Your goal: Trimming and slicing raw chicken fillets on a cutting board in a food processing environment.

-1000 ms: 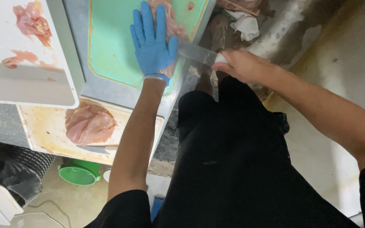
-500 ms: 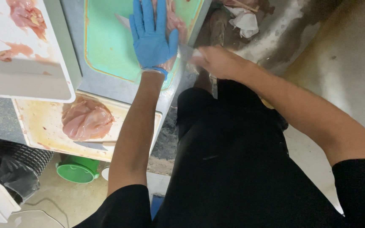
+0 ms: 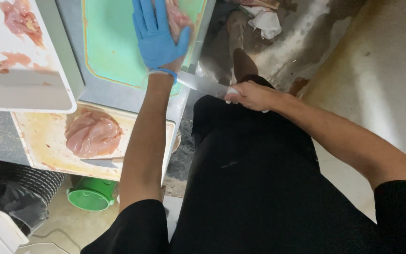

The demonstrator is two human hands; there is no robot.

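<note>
My left hand, in a blue glove, lies flat with fingers spread on a piece of raw pink meat at the near right edge of a green cutting board. My right hand, bare, is closed on the white handle of a knife. The steel blade points left, reaching under my left wrist at the board's edge. Most of the meat is hidden beneath the glove.
A beige tray holds a large raw meat fillet and a second knife. A white board with meat scraps sits upper left. A green bucket stands on the floor. Crumpled paper lies on the wet floor.
The right hand has drawn the knife back towards my body, so the blade shows again beside my left wrist. The gloved left hand has stayed pressed on the meat.
</note>
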